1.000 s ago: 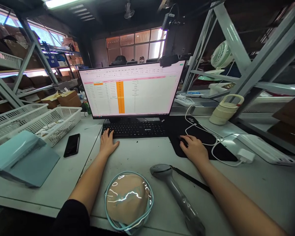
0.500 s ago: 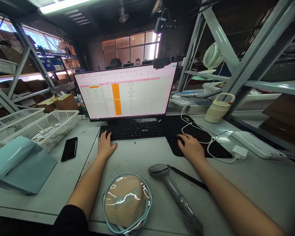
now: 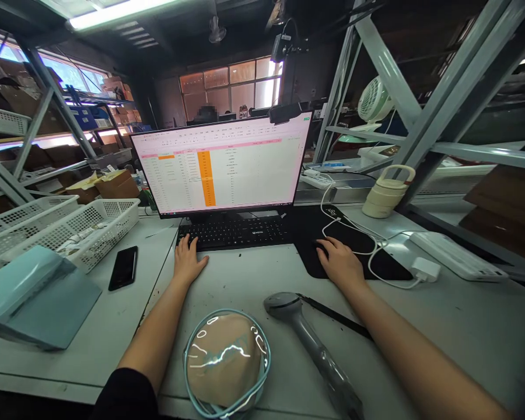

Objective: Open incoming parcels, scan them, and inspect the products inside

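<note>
My left hand lies flat with its fingers on the left end of a black keyboard. My right hand is curled over a black mouse on a black mouse pad. Behind the keyboard stands a monitor showing a spreadsheet with an orange column. Between my forearms, on the grey table, lie a grey handheld barcode scanner and a tan item in clear plastic with a teal rim.
A black phone lies left of the keyboard. White mesh baskets and a teal folder sit at the far left. A white power strip, charger cables and stacked tape rolls are on the right. Metal shelving stands on both sides.
The view has shifted slightly right and up. Both hands stay where they were, on the keyboard and the mouse.
</note>
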`<move>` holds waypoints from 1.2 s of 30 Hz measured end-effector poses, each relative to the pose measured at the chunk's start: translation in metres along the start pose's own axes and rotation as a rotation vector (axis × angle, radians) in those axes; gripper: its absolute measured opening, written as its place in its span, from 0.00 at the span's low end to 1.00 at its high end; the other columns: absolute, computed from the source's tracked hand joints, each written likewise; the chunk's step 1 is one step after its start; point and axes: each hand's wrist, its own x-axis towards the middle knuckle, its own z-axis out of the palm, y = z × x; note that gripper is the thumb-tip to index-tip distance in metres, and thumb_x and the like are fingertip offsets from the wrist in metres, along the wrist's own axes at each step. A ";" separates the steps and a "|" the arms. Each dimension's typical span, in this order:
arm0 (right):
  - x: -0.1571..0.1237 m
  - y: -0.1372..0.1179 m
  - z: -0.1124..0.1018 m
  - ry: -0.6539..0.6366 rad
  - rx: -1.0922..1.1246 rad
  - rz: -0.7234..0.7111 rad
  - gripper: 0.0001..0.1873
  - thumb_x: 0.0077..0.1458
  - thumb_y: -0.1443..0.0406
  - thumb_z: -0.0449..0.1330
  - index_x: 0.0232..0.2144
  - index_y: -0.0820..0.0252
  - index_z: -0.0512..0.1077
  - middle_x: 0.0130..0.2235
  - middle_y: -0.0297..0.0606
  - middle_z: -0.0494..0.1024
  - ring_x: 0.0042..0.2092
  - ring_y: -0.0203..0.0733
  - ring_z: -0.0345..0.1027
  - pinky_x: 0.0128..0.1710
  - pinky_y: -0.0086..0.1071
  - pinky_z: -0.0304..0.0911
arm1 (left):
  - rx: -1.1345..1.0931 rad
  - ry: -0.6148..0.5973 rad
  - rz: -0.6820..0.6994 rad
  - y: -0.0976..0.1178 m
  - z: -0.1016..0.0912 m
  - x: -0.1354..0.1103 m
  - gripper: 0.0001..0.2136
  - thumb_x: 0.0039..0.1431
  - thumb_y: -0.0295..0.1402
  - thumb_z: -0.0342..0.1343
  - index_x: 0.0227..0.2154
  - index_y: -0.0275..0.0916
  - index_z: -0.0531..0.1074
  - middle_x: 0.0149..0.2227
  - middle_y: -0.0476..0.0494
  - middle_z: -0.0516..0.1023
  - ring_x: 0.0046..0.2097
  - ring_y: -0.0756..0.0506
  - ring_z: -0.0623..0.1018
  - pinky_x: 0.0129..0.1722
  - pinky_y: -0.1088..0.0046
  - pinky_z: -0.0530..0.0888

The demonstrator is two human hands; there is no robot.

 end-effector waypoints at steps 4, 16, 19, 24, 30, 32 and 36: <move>0.000 0.002 0.004 0.022 0.000 -0.013 0.19 0.66 0.61 0.51 0.50 0.60 0.77 0.57 0.49 0.75 0.53 0.55 0.72 0.50 0.46 0.70 | 0.002 -0.001 -0.003 0.000 0.000 0.000 0.34 0.58 0.43 0.60 0.65 0.36 0.60 0.71 0.30 0.53 0.72 0.30 0.54 0.69 0.47 0.55; 0.001 0.004 0.006 0.069 -0.016 -0.032 0.20 0.64 0.62 0.52 0.53 0.61 0.76 0.54 0.51 0.76 0.46 0.54 0.72 0.45 0.47 0.70 | 0.008 -0.004 -0.007 0.001 0.001 0.000 0.34 0.58 0.42 0.60 0.66 0.36 0.61 0.71 0.30 0.53 0.72 0.30 0.53 0.70 0.47 0.54; 0.001 0.005 0.008 0.066 -0.015 -0.031 0.19 0.64 0.62 0.52 0.53 0.61 0.76 0.54 0.51 0.76 0.47 0.54 0.72 0.46 0.47 0.71 | 0.009 -0.003 -0.004 0.001 0.000 0.000 0.34 0.58 0.42 0.60 0.65 0.35 0.61 0.71 0.29 0.53 0.72 0.30 0.53 0.70 0.47 0.54; 0.001 0.006 0.009 0.063 -0.013 -0.026 0.19 0.65 0.62 0.52 0.52 0.61 0.76 0.54 0.51 0.77 0.47 0.54 0.72 0.47 0.47 0.70 | 0.008 -0.001 0.002 0.000 0.001 0.000 0.34 0.58 0.42 0.60 0.66 0.35 0.61 0.71 0.30 0.53 0.72 0.30 0.53 0.69 0.46 0.54; 0.001 0.005 0.007 0.046 -0.011 -0.033 0.19 0.65 0.63 0.53 0.52 0.61 0.76 0.53 0.49 0.77 0.48 0.54 0.71 0.47 0.46 0.70 | 0.005 0.002 0.003 0.000 0.001 0.001 0.34 0.58 0.42 0.60 0.65 0.34 0.61 0.71 0.28 0.54 0.71 0.30 0.55 0.69 0.46 0.56; 0.001 0.005 0.006 0.041 -0.013 -0.030 0.19 0.65 0.63 0.53 0.52 0.60 0.76 0.53 0.48 0.77 0.48 0.54 0.72 0.46 0.45 0.70 | 0.004 0.007 0.006 0.000 0.001 0.001 0.34 0.58 0.42 0.60 0.65 0.34 0.61 0.70 0.28 0.54 0.71 0.30 0.55 0.69 0.46 0.57; 0.000 0.004 0.006 0.037 -0.017 -0.018 0.18 0.65 0.63 0.53 0.52 0.59 0.77 0.54 0.47 0.77 0.49 0.54 0.71 0.47 0.46 0.70 | -0.001 0.014 0.018 -0.001 0.002 0.000 0.34 0.59 0.42 0.59 0.65 0.35 0.61 0.71 0.29 0.54 0.71 0.30 0.55 0.69 0.47 0.56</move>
